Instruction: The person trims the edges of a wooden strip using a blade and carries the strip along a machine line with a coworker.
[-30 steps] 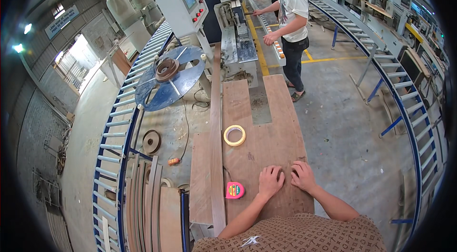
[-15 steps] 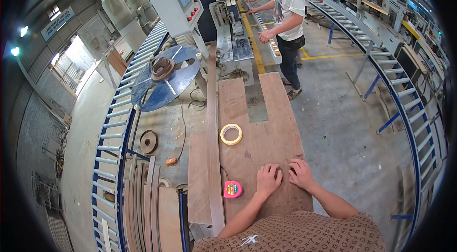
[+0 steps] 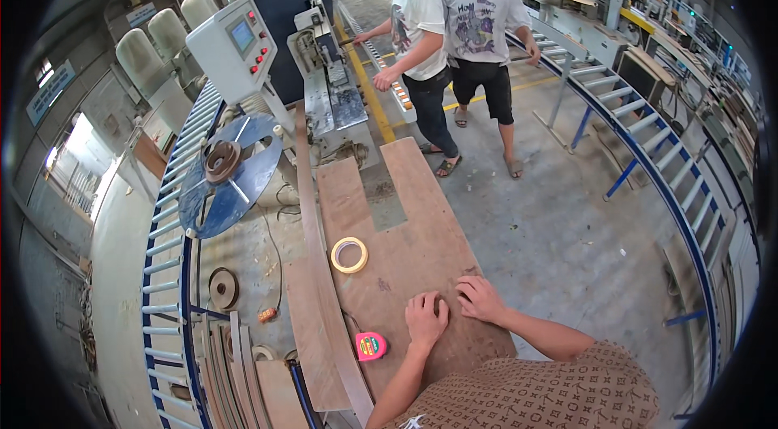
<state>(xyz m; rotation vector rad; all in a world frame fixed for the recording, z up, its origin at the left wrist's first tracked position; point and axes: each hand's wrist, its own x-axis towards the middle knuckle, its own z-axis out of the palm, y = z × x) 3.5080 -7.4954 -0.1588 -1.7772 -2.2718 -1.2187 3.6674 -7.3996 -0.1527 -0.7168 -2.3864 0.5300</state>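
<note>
My left hand [image 3: 426, 320] rests on a brown plywood board [image 3: 417, 239], fingers loosely curled downward and holding nothing. Close by, my right hand [image 3: 479, 298] lies near the board's right edge, empty too, with its fingers bent and slightly apart. Left of my left hand is a pink tape measure [image 3: 372, 346]. A roll of yellowish tape [image 3: 349, 270] lies flat farther up the board. Along the board's left side runs a long, thin brown strip [image 3: 314, 239] that reaches toward the machine ahead.
Ahead stands a machine with a white control panel [image 3: 235, 48] and a blue reel disc [image 3: 259, 174]. Roller conveyors [image 3: 166, 263] curve along the left and right. Two people in white shirts stand beyond the board, one [image 3: 417, 24] beside the machine, another [image 3: 482, 24] to the right.
My view has swung to the right, so the board and machine appear farther left. The person behind has stepped out to the right and now faces this way. My hands stay on the board.
</note>
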